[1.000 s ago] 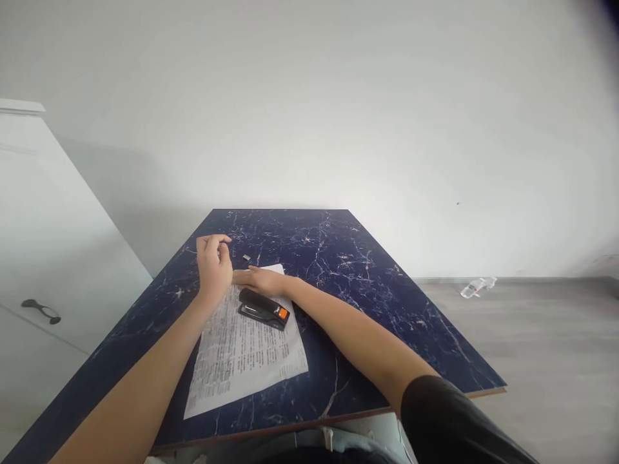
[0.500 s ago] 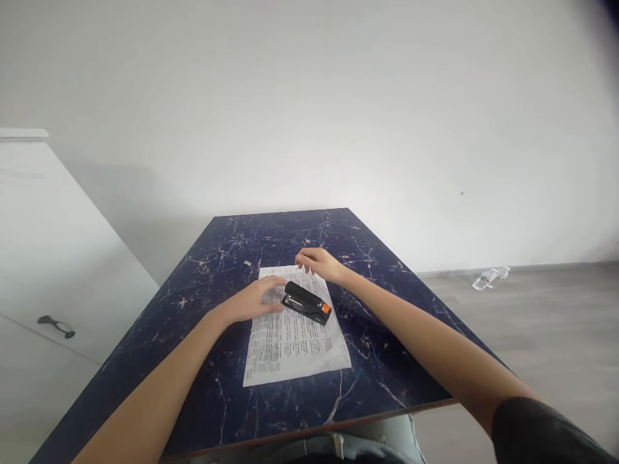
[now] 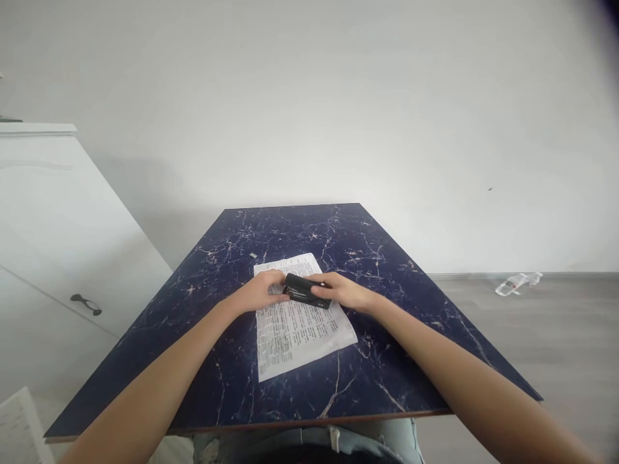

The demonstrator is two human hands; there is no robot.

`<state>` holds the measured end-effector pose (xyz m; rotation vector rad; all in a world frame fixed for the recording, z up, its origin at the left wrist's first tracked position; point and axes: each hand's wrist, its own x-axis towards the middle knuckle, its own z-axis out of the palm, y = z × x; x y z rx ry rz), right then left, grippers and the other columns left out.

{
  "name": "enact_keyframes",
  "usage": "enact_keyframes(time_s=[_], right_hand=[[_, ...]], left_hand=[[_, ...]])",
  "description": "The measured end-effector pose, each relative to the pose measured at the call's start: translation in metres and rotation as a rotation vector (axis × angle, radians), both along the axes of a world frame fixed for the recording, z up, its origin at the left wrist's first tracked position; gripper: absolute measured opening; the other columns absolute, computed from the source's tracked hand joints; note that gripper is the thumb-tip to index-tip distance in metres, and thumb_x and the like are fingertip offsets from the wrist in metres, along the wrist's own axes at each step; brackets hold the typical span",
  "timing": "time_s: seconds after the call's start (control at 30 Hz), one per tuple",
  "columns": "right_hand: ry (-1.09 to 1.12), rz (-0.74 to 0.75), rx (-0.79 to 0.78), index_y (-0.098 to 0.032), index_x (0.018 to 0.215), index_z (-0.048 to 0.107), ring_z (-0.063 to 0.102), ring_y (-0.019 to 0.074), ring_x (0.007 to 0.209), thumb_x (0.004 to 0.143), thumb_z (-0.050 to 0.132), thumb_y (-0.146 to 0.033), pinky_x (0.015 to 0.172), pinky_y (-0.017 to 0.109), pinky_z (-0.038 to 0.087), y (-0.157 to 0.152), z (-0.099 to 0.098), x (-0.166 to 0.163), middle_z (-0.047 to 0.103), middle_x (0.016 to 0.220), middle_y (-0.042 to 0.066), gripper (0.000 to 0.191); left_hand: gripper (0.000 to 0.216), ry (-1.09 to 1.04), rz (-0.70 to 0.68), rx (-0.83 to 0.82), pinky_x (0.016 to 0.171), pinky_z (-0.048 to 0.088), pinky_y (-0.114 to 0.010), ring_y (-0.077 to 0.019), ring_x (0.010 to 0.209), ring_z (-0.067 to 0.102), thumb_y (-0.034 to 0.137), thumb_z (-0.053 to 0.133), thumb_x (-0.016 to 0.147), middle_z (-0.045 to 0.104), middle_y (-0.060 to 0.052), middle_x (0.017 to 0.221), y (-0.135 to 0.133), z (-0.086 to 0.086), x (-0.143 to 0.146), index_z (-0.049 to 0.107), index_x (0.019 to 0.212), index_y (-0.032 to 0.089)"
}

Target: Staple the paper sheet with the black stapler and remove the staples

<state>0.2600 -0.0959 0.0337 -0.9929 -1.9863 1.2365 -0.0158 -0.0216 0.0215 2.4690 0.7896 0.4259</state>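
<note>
A black stapler (image 3: 300, 289) lies slantwise over a printed sheet of paper (image 3: 309, 338). My left hand (image 3: 261, 291) has its thumb and fingers closed on the stapler's left end. At the opposite end, my right hand (image 3: 344, 290) grips it, thumb on the near side and fingers across the top. The orange part of the stapler is hidden under my right fingers. The paper rests a little turned on the dark blue marbled table (image 3: 290, 412), and its upper part shows beyond my hands.
A tiny pale scrap (image 3: 253, 256) lies on the table past the paper. To the left stands a white cabinet (image 3: 43, 212) with a dark handle (image 3: 86, 303). A crumpled clear plastic item (image 3: 517, 283) is on the floor at the right, by the wall (image 3: 309, 96).
My right hand has come down from the paper's top edge onto the stapler's right end. The paper has turned slightly. The view has shifted a little to the left.
</note>
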Motion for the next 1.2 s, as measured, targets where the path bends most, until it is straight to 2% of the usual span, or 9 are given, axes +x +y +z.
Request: enact_keyframes(time_s=[0.13,0.47,0.57,0.7,0.8,0.87,1.0,1.1,1.2], right_hand=[[0.191,0.083,-0.282,-0.021,0.135,0.069,0.067,0.0271,0.118,0.099,0.058,-0.034,0.108,0.049,0.049,0.000,0.004,0.011,0.072,0.130,0.011,0.040],[0.167,0.029,-0.272,-0.024,0.137,0.066,0.065,0.0273,0.124,0.095,0.066,-0.035,0.108,0.050,0.050,0.001,0.000,0.015,0.069,0.136,0.010,0.044],[0.070,0.017,-0.149,-0.024,0.136,0.066,0.068,0.0271,0.116,0.096,0.064,-0.040,0.099,0.047,0.055,-0.002,0.001,0.009,0.072,0.129,0.010,0.043],[-0.189,-0.105,0.189,-0.022,0.124,0.071,0.069,0.0279,0.105,0.087,0.075,-0.032,0.092,0.045,0.056,-0.006,-0.005,-0.012,0.073,0.121,0.010,0.039],[-0.227,-0.246,0.305,-0.022,0.121,0.070,0.070,0.0264,0.106,0.086,0.071,-0.021,0.094,0.044,0.056,-0.008,-0.016,-0.025,0.072,0.125,0.009,0.035],[-0.212,-0.275,0.360,-0.023,0.124,0.068,0.070,0.0249,0.107,0.088,0.067,-0.017,0.096,0.043,0.057,-0.009,-0.022,-0.028,0.072,0.123,0.008,0.037],[-0.326,-0.299,0.661,-0.025,0.138,0.059,0.065,0.0250,0.125,0.090,0.052,-0.007,0.107,0.044,0.056,-0.014,-0.023,-0.030,0.063,0.141,0.008,0.051],[-0.530,-0.285,0.928,-0.022,0.146,0.054,0.051,0.0291,0.143,0.096,0.041,-0.001,0.116,0.050,0.049,-0.018,-0.020,-0.032,0.058,0.149,0.010,0.056],[-0.681,-0.197,1.110,-0.020,0.150,0.050,0.039,0.0326,0.151,0.102,0.039,-0.004,0.120,0.055,0.044,-0.020,-0.019,-0.035,0.054,0.155,0.011,0.052]], left_hand=[[0.031,0.000,0.024,-0.027,0.080,0.049,-0.038,-0.0264,0.093,0.064,0.048,0.072,0.089,0.069,-0.008,0.104,0.000,0.001,0.001,0.067,0.102,0.021],[0.036,-0.029,0.052,-0.045,0.082,0.051,-0.040,-0.0296,0.099,0.067,0.048,0.076,0.086,0.071,-0.010,0.110,0.001,-0.002,-0.001,0.070,0.110,0.022],[0.035,-0.037,0.042,-0.053,0.082,0.051,-0.040,-0.0295,0.098,0.068,0.048,0.076,0.086,0.072,-0.010,0.109,0.003,-0.003,-0.001,0.071,0.109,0.022],[0.052,-0.118,0.036,-0.077,0.093,0.052,-0.045,-0.0327,0.110,0.066,0.056,0.080,0.080,0.070,-0.012,0.121,0.007,-0.002,-0.003,0.071,0.120,0.024],[0.049,-0.377,0.151,-0.153,0.108,0.047,-0.049,-0.0316,0.127,0.060,0.062,0.053,0.099,0.066,-0.013,0.137,0.010,0.001,-0.006,0.069,0.129,0.027],[0.047,-0.466,0.254,-0.215,0.108,0.048,-0.050,-0.0306,0.131,0.059,0.061,0.045,0.103,0.064,-0.011,0.141,0.010,0.002,-0.007,0.068,0.129,0.029],[0.048,-0.409,0.202,-0.375,0.098,0.056,-0.048,-0.0335,0.126,0.063,0.056,0.075,0.087,0.065,-0.012,0.138,0.007,-0.001,-0.004,0.068,0.127,0.029],[0.051,-0.538,0.205,-0.558,0.096,0.057,-0.047,-0.0311,0.118,0.068,0.052,0.078,0.086,0.067,-0.014,0.134,0.003,-0.003,0.002,0.065,0.130,0.027],[0.052,-0.707,0.194,-0.762,0.105,0.053,-0.048,-0.0276,0.116,0.070,0.048,0.076,0.091,0.070,-0.014,0.128,0.000,-0.003,0.005,0.062,0.134,0.023]])
